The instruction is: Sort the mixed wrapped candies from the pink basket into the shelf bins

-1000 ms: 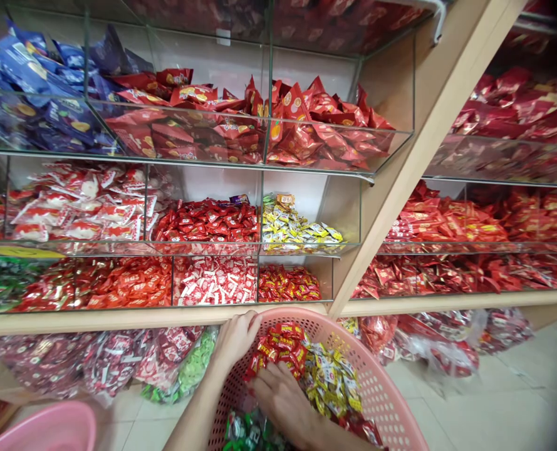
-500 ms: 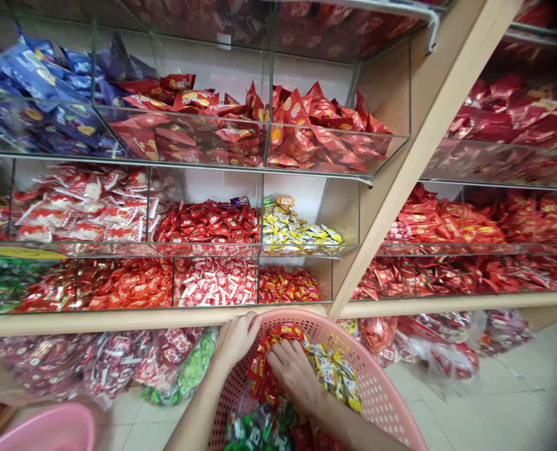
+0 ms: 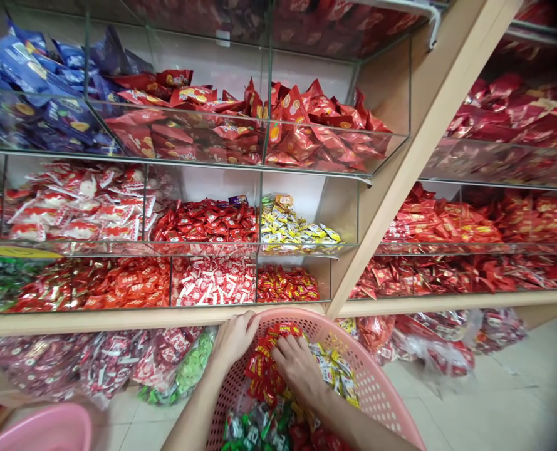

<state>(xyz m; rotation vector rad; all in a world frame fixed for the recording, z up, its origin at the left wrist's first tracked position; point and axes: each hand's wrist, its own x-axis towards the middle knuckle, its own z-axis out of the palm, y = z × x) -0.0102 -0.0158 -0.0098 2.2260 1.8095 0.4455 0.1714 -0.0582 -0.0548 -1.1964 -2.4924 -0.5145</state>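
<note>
My left hand [image 3: 235, 338] is closed over the far left rim of a pink perforated basket [image 3: 381, 388]. Inside, my right hand [image 3: 297, 361] has its fingers curled down into red-wrapped candies [image 3: 262, 369], and its fingertips are partly hidden among them. To its right lie yellow-and-white wrapped candies [image 3: 337, 369]. Nearer to me in the basket are green-and-dark wrapped candies [image 3: 254, 429], with more red wrappers beside them under my right forearm.
Ahead, glass-fronted shelf bins hold red-and-yellow candies [image 3: 287, 283], yellow candies [image 3: 292, 225] and large red packets [image 3: 301, 131]. A slanting wooden post [image 3: 400, 188] divides the shelves. Below the wooden ledge [image 3: 118, 319] lie filled plastic bags [image 3: 118, 363]. A pink tub [image 3: 47, 426] stands at lower left.
My right hand has shifted slightly up and right among the red candies, its fingers still curled. My left hand keeps its hold on the rim. The whole view has drifted slightly.
</note>
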